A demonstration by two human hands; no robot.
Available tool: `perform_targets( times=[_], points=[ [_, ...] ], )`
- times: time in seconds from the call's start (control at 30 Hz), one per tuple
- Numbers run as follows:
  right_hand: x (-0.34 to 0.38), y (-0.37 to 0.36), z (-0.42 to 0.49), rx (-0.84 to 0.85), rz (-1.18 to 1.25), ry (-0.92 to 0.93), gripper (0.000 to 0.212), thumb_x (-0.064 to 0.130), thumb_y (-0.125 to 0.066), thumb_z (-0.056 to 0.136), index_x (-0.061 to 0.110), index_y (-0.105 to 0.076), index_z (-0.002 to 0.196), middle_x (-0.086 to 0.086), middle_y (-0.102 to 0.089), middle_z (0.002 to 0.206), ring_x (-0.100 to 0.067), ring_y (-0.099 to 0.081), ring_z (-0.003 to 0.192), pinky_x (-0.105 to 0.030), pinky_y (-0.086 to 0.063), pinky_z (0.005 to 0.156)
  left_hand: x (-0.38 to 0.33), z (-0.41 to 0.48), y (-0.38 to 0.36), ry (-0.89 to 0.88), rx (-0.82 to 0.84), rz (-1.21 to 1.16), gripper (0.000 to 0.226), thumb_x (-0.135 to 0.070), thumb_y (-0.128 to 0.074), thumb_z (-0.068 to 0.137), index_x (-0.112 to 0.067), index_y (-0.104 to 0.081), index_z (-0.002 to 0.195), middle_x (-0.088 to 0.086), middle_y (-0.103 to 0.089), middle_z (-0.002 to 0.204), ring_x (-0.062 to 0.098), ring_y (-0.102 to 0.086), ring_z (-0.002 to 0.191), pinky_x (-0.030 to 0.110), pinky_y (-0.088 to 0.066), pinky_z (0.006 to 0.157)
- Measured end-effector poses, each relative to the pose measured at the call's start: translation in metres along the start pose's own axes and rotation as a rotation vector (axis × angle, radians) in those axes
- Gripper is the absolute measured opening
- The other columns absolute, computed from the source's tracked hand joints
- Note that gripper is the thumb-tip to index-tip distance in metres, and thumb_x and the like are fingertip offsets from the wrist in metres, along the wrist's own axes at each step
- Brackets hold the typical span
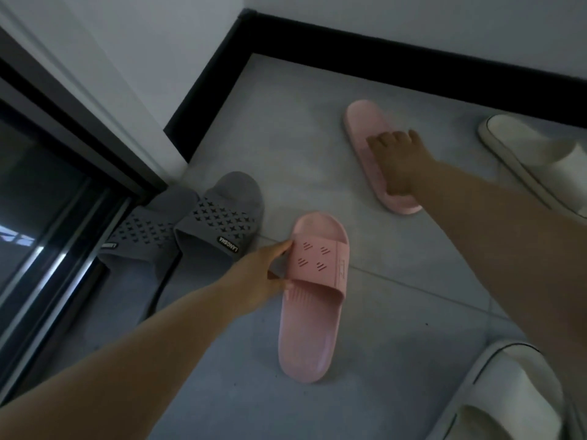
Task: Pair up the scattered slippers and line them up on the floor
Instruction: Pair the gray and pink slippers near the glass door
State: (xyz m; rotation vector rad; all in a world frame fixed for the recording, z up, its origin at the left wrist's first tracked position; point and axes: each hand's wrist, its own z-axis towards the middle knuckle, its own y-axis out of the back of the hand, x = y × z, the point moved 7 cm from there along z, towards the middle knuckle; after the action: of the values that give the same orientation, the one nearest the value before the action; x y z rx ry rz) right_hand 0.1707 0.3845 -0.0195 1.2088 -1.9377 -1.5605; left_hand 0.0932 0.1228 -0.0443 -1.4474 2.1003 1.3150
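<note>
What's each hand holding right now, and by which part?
Left hand grips the near pink slipper by the left edge of its strap. Right hand lies over the far pink slipper around its strap; a closed grip cannot be confirmed.

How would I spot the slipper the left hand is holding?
Start at the grey pair by the dark door frame. Just right lies a pink slipper, the left hand pinching its strap. Unlike the other pink slipper, it is nearer, its slotted strap showing.
</note>
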Motion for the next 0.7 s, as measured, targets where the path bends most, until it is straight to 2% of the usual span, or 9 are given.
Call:
perform_targets(
  times=[0.1,0.2,0.3,0.4,0.43,0.5,0.57,0.63,0.7],
  points=[
    [0.01,-0.013,-0.045,0.033,0.156,0.088,0.093,0.014,-0.077,0.066,0.014,-0.024,0.143,-0.015,-0.029,0.145,-0.036,-0.029,0.131,-0.044,-0.031,0.106,-0.001,0.005,-0.002,0.022,0.012,-0.04,0.074,-0.01,-0.067,0.081,-0.024,-0.03,0.144,0.0,-0.051,0.138,0.022,-0.064,0.102,0.038,-0.048,0.099],
    [0.007,-0.025,-0.096,0.025,0.196,0.048,0.092,0.017,-0.08,0.064,0.028,-0.029,0.14,-0.01,-0.017,0.15,-0.038,-0.02,0.133,-0.046,-0.033,0.103,-0.005,0.008,-0.004,0.007,0.044,-0.087,0.072,-0.004,-0.065,0.081,-0.018,-0.031,0.143,0.007,-0.053,0.136,0.021,-0.062,0.095,0.034,-0.05,0.094],
    [-0.009,-0.04,-0.132,0.087,0.265,-0.049,0.089,0.02,-0.082,0.062,0.036,-0.033,0.135,-0.009,-0.005,0.151,-0.043,-0.034,0.118,-0.047,-0.043,0.09,-0.017,0.012,-0.009,-0.036,0.062,-0.109,0.069,-0.001,-0.064,0.081,-0.014,-0.033,0.142,0.013,-0.055,0.133,0.017,-0.058,0.096,0.024,-0.045,0.085],
    [-0.025,-0.066,-0.154,0.273,0.414,-0.216,0.081,0.039,-0.079,0.065,0.036,-0.035,0.132,-0.014,0.007,0.153,-0.048,-0.032,0.126,-0.047,-0.037,0.101,-0.033,0.012,-0.023,-0.058,0.094,-0.154,0.067,0.002,-0.063,0.082,-0.012,-0.034,0.141,0.016,-0.055,0.132,0.019,-0.057,0.088,0.023,-0.046,0.08],
    [-0.029,-0.071,-0.159,0.287,0.443,-0.289,0.073,0.04,-0.074,0.071,0.032,-0.035,0.133,-0.02,0.004,0.153,-0.048,-0.033,0.127,-0.048,-0.035,0.104,-0.038,0.01,-0.03,-0.068,0.11,-0.145,0.067,0.001,-0.064,0.081,-0.012,-0.035,0.14,0.015,-0.055,0.131,0.018,-0.056,0.083,0.022,-0.046,0.077],
    [-0.035,-0.072,-0.162,0.215,0.435,-0.365,0.062,0.031,-0.061,0.084,0.024,-0.031,0.137,-0.026,-0.02,0.145,-0.046,-0.047,0.117,-0.048,-0.042,0.099,-0.049,0.002,-0.045,-0.102,0.138,-0.079,0.064,-0.001,-0.065,0.081,-0.011,-0.038,0.139,0.015,-0.053,0.132,0.017,-0.058,0.077,0.015,-0.044,0.069],
    [-0.04,-0.054,-0.161,0.099,0.434,-0.365,0.061,0.022,-0.056,0.086,0.022,-0.029,0.14,-0.022,-0.039,0.131,-0.042,-0.054,0.106,-0.046,-0.048,0.089,-0.062,-0.009,-0.062,-0.146,0.183,-0.066,0.058,-0.001,-0.06,0.085,-0.007,-0.038,0.138,0.018,-0.051,0.133,0.012,-0.063,0.085,0.012,-0.044,0.067],
    [-0.041,-0.024,-0.153,-0.068,0.387,-0.286,0.06,0.02,-0.059,0.085,0.017,-0.032,0.139,-0.018,-0.045,0.13,-0.04,-0.054,0.108,-0.044,-0.046,0.084,-0.074,-0.019,-0.074,-0.179,0.255,-0.083,0.055,-0.001,-0.056,0.088,-0.01,-0.037,0.139,0.014,-0.048,0.136,0.009,-0.062,0.095,0.006,-0.041,0.075],
    [-0.023,0.011,-0.144,-0.22,0.313,-0.133,0.06,0.018,-0.056,0.086,0.015,-0.031,0.141,-0.012,-0.04,0.142,-0.038,-0.051,0.116,-0.045,-0.044,0.086,-0.09,-0.033,-0.067,-0.332,0.237,-0.009,0.049,0.0,-0.053,0.088,-0.012,-0.044,0.135,0.008,-0.05,0.137,0.018,-0.055,0.116,0.009,-0.036,0.09]
  ],
)
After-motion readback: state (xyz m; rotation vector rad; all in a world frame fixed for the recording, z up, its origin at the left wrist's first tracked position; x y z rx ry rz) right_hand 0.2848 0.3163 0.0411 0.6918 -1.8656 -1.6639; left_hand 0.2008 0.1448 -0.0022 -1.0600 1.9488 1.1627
